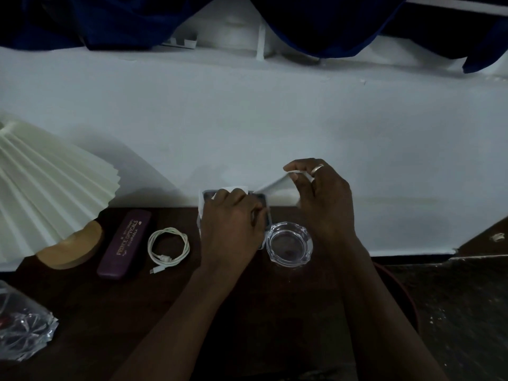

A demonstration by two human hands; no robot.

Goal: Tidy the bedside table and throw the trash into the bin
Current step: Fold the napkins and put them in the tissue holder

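A small grey square holder (262, 198) with white tissue in it stands at the back edge of the dark wooden bedside table (110, 312). My left hand (233, 218) lies over the holder, fingers curled down onto the tissue inside. My right hand (321, 193), a ring on one finger, pinches a white tissue sheet (275, 186) between thumb and fingers and holds it stretched up and to the right of the holder. A clear glass ashtray (289, 244) sits right of the holder, under my right wrist.
Left of the holder lie a coiled white cable (168, 247) and a purple glasses case (125, 243). A pleated cream lampshade (46, 185) on a wooden base (72, 247) fills the left. Crumpled clear plastic (23, 328) lies front left. A white wall (275, 119) rises behind.
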